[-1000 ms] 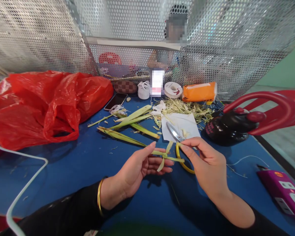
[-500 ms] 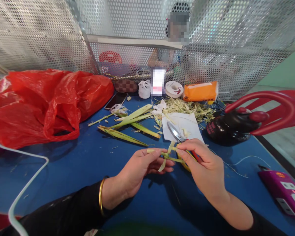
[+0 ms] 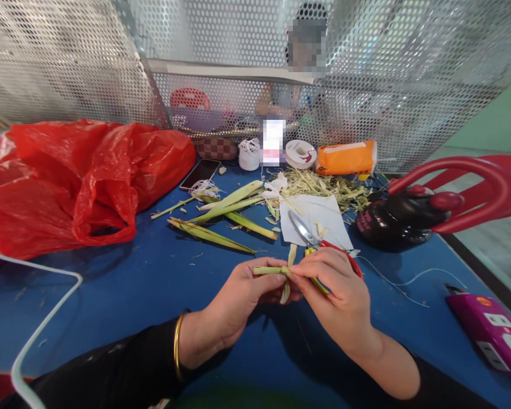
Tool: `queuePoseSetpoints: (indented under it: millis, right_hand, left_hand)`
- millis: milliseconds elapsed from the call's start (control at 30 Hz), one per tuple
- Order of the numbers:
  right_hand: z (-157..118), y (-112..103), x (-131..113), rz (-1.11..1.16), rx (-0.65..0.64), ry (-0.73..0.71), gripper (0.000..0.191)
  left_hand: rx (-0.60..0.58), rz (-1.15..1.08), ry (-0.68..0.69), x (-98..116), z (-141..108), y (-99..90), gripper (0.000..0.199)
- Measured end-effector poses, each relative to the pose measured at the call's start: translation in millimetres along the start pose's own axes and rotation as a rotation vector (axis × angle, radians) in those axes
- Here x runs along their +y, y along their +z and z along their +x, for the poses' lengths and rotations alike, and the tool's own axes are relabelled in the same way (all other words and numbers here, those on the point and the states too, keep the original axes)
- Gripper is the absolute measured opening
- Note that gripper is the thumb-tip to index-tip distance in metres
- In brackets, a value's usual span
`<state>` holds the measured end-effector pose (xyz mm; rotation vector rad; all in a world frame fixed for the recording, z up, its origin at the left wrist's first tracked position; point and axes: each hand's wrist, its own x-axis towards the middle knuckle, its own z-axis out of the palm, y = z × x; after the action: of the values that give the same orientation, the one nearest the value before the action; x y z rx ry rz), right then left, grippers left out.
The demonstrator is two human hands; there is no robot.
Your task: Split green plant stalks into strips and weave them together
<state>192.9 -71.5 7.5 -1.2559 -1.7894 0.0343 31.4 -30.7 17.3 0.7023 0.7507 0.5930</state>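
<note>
My left hand [image 3: 247,289] holds a small piece of folded green leaf strips [image 3: 270,271] between thumb and fingers. At its right end, my right hand [image 3: 338,298] pinches the crossing of the strips, fingertips close to the left thumb. One pale strip end points up and another hangs down between the hands. Scissors [image 3: 301,227] with red and yellow handles lie partly behind my right hand, their blades on a white paper [image 3: 338,218]. Beyond my hands, several long green leaf pieces [image 3: 215,236] rest on the blue table.
A red plastic bag [image 3: 59,187] fills the left side, near a white cable [image 3: 46,315]. Shredded leaves [image 3: 332,190], a ribbon spool [image 3: 300,154] and an orange packet [image 3: 347,158] are at the back. A black bottle [image 3: 396,224] and purple box [image 3: 488,329] stand right; a person sits behind the mesh.
My right hand has moved left and closer to my left hand, now pinching the crossing of the strips. More of the scissors' red handle shows.
</note>
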Motion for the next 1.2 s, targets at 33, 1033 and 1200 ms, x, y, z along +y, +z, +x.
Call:
queuePoseSetpoints:
  millis: [33, 1033, 1200]
  right_hand:
    - [0.5, -0.3, 0.0, -0.003, 0.0, -0.016, 0.014]
    - [0.0, -2.2, -2.7, 0.099, -0.016, 0.031, 0.015]
    - [0.4, -5.7, -4.4, -0.044, 0.023, -0.124, 0.018]
  left_hand:
    - [-0.003, 0.002, 0.007, -0.1, -0.3, 0.1, 0.023]
    - [0.013, 0.057, 0.137, -0.3, -3.2, 3.2, 0.02]
    - [0.022, 0.057, 0.147, -2.0, -3.4, 3.4, 0.023]
